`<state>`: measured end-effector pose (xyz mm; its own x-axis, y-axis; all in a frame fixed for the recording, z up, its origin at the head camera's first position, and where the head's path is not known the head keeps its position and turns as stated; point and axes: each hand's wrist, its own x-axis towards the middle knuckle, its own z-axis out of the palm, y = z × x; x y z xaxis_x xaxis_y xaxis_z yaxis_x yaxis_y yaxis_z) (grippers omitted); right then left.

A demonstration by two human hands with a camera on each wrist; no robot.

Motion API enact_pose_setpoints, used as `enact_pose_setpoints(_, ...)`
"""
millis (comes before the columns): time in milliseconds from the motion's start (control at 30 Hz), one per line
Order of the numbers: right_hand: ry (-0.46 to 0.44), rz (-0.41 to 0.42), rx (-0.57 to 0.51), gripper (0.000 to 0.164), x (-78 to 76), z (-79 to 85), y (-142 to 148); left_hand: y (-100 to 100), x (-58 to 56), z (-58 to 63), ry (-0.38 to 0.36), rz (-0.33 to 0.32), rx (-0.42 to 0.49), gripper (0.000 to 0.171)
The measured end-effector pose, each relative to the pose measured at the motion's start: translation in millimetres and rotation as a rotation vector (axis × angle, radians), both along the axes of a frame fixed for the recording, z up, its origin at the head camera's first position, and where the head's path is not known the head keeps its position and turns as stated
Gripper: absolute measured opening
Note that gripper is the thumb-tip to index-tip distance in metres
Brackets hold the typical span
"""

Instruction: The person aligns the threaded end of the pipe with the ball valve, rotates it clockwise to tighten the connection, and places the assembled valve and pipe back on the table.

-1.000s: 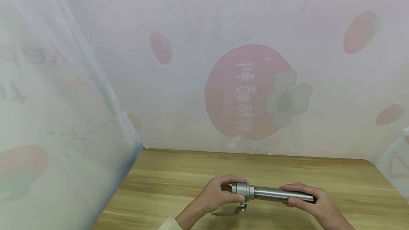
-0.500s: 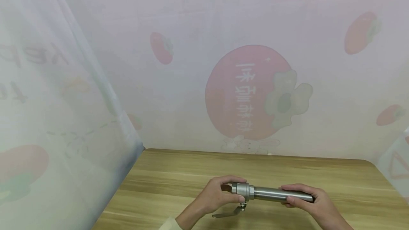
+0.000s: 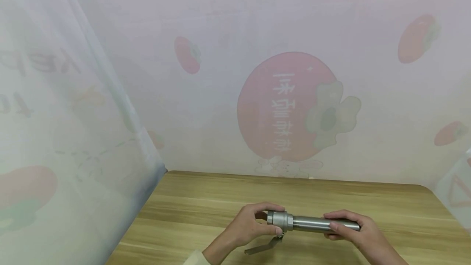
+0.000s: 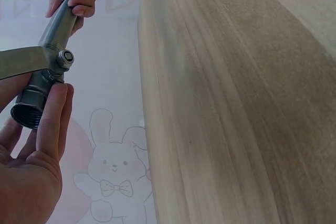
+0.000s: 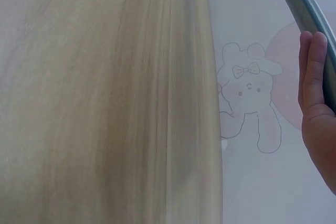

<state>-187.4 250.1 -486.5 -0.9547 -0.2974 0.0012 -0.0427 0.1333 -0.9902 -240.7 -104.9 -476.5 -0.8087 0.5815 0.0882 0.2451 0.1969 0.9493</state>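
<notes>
In the head view, my left hand (image 3: 248, 226) grips a steel ball valve (image 3: 281, 221), thumb on the near side and fingers over the far side. The valve's flat lever handle (image 3: 262, 247) points left and toward me. From the valve's right side runs a smooth metal pipe (image 3: 312, 223), its far half held in my right hand (image 3: 362, 232). Pipe and valve line up end to end. The left wrist view shows threads (image 4: 51, 44) on the pipe where it meets the valve, and the valve's threaded open end (image 4: 27, 115). The palm hides part of the pipe's right end.
A wood-grain table (image 3: 206, 191) lies beneath the hands. Pale printed curtains hang behind it (image 3: 213, 126) and along its left side (image 3: 73, 134). Another bit of printed cloth (image 3: 460, 191) shows at the right edge.
The lever handle has tipped slightly, showing more of its flat face. My right fingers have shifted a little round the pipe; the left hand has hardly moved.
</notes>
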Motion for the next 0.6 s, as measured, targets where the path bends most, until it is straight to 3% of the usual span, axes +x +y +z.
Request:
enact_pose_setpoints(367, -0.092, 0.0, -0.093, 0.035, -2.2, 0.3, -4.8, 0.9, 0.5, 1.0, 0.004, 0.014, -0.007, 0.043)
enact_pose_setpoints(600, -0.063, 0.093, -0.154, 0.028, -3.7, -2.2, -0.8, 0.8, 0.8, 1.6, -0.007, 0.012, -0.016, 0.043)
